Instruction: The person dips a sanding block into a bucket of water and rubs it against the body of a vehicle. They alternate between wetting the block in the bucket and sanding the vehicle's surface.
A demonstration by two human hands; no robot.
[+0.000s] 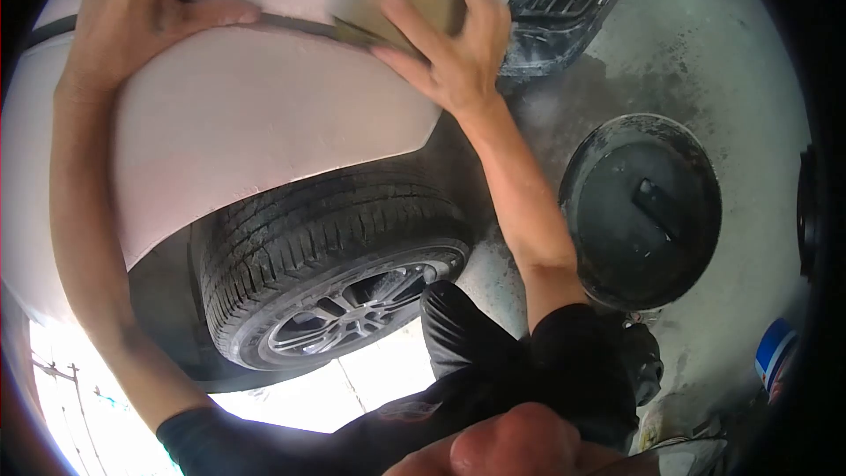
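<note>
My right hand [463, 57] grips a tan sheet of sandpaper [423, 4], blurred and pressed against a car's body panel [273, 115]. The panel has a dull, pinkish, patchy surface, with a dark gap [300, 25] running across it. On the left, my left hand [132, 13] lies on the panel; its thumb stretches along the gap, while the fingertips are cut off by the top of the view. Below the panel's arched edge shows a tire [326, 220] on a silver spoked wheel [352, 317].
A round black tub [617, 286] of dark water stands on the wet floor to my right, with a dark block-like object [656, 207] in it. Black ribbed trim [573, 0] is at top right. A blue, white and red container [775, 353] sits at the right edge.
</note>
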